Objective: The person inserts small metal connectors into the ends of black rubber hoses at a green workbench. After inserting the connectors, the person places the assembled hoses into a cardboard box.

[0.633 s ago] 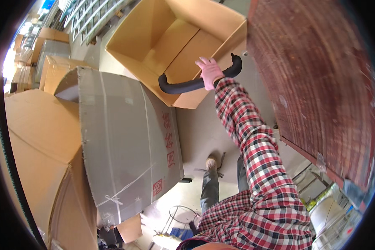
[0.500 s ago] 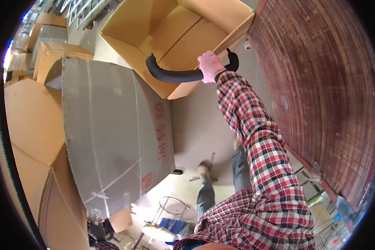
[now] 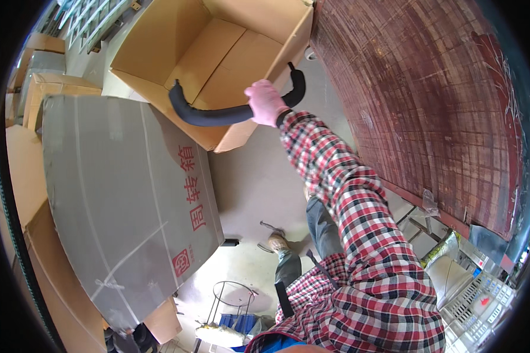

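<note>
A pink glove covers my right hand (image 3: 266,103), which is closed round the right part of a curved black padded handle (image 3: 213,117). My arm, in a red, black and white checked sleeve, reaches forward to it. Directly beyond the handle stands a large open cardboard box (image 3: 235,56), and the part of its inside that shows has bare brown walls and floor. What the handle is fixed to is hidden. My left hand is not in view.
A big grey carton (image 3: 118,176) tied with white string stands at my left, with more brown cartons (image 3: 65,282) behind it. Along the right runs a large reddish-brown board (image 3: 418,106). A round wire stand (image 3: 234,294) and a white plastic crate (image 3: 477,306) are near the lower edge.
The box, the handle and my right hand now appear farther left in the picture, as do the grey carton and the brown board. My right hand keeps its hold on the handle.
</note>
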{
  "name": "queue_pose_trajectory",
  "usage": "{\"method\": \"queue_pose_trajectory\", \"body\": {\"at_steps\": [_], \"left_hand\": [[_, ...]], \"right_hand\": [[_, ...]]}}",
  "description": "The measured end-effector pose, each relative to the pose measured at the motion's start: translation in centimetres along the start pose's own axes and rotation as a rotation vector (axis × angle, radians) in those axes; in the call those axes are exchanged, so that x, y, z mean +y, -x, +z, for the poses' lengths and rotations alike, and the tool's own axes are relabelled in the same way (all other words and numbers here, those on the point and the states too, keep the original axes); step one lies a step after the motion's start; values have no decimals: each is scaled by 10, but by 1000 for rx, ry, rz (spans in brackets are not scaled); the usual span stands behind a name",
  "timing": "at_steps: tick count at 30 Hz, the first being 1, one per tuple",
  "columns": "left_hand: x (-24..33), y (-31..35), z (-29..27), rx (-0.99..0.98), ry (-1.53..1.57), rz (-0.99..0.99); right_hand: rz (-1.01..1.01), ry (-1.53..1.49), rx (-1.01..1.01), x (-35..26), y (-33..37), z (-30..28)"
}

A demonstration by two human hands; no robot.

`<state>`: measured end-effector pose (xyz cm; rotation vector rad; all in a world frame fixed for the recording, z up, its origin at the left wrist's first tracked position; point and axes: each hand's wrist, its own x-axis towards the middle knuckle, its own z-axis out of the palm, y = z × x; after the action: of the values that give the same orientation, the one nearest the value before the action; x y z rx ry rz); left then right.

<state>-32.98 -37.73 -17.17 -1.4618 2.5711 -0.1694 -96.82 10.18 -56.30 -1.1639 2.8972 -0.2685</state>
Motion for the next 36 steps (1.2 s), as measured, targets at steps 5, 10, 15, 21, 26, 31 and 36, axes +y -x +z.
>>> {"method": "queue_pose_trajectory", "body": {"at_steps": [5, 10, 15, 21, 26, 31, 36], "left_hand": [[45, 0, 34, 7, 9, 8], [99, 5, 90, -74, 99, 37], [169, 31, 167, -199, 278, 73], [269, 95, 264, -478, 595, -52], [305, 135, 330, -725, 821, -260], [379, 83, 351, -793, 1404, -354], [564, -64, 347, -434, 1176, 2]], "right_hand": [[9, -108, -8, -25, -28, 1], [160, -356, 190, -44, -4, -4], [232, -532, 138, -50, -21, -13], [412, -578, 93, 25, -47, -60], [600, -548, 719, 194, -114, -85], [779, -319, 103, 303, -171, -65], [876, -819, -337, 323, -186, -46]]}}
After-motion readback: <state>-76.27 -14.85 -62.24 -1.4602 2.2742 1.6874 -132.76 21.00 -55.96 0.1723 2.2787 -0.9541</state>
